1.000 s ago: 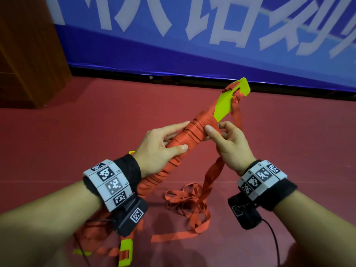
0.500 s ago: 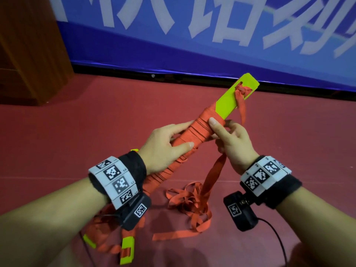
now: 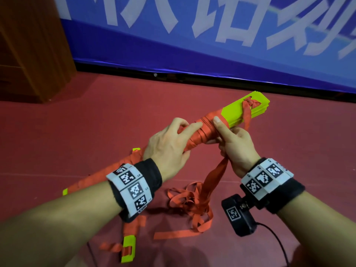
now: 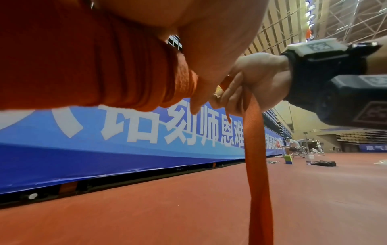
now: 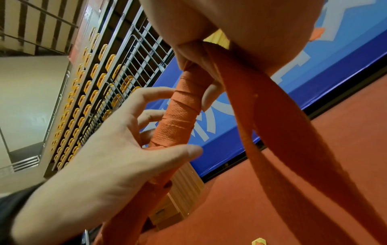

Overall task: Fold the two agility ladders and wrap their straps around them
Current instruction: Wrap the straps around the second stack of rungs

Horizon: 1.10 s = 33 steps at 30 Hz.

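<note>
L hand [image 3: 169,149] wraps round the mid-section of the folded agility ladder [image 3: 237,114], a stack of flat lime-green plastic rungs bound in orange woven webbing; thumb lies along the top of the wound turns, fingers curl beneath (right-wrist view: fingers loosely cupped, not tight). R hand [image 3: 235,143] presses its thumb on the newest turn at the edge of the winding [image 3: 204,128] and clenches the free orange strap [image 3: 215,178] in its lower fingers; strap runs down from the fist to a loose tangle of webbing [image 3: 192,205] on the red sports floor [image 3: 86,132].

Change vs. approx. 1 s ago: the bundle sits flatter and closer to the head cam, its green end now turned broadside; the R thumb has crept toward the green tip, and the winding edge with it. Reading: wrap is advancing turn by turn, w/ much slack still on the floor, so this ladder is only partly bound.

Second ladder [image 3: 128,247], lime rungs and orange straps, lies beneath the L forearm on the floor, apparently not yet wrapped. Behind: blue banner w/ white characters [image 3: 212,35].
</note>
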Motion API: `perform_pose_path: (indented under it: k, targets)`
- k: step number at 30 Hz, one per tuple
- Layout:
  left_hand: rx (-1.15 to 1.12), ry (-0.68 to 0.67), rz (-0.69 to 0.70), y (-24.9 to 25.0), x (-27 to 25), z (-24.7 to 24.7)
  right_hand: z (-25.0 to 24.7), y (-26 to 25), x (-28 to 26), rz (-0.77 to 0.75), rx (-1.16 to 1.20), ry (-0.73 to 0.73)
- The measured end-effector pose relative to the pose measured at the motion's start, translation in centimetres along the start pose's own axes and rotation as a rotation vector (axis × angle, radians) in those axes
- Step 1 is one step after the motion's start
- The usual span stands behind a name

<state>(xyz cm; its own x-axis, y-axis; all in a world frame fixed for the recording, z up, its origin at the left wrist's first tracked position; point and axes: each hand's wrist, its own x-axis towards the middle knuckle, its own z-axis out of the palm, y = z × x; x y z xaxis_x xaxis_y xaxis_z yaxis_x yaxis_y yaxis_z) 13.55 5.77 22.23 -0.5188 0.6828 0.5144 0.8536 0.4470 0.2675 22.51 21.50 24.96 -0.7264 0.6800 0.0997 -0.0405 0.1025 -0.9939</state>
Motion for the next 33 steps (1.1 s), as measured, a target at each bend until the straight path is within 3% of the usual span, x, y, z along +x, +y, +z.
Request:
perform_pose_path:
  k: [8,15,23,33]
  targets:
    - [-0.311,-0.04,-0.139,-0.8,0.6,-0.1,-0.5,-0.4,-0.8,-0.125,-0.095,-0.057]
    - [-0.391,-0.043,-0.155,-0.9,0.7,-0.7,-1.1,-0.1,-0.6,-0.178,-0.195,-0.12]
    - [-0.594,-0.102,-0.229,-0.9,0.3,-1.8,-1.3,-0.2,-0.6,-0.18,-0.121,-0.232]
    - [-0.759,-0.164,-0.274,-0.4,0.4,-2.4,-1.9,-0.2,-0.4,-0.195,-0.112,-0.183]
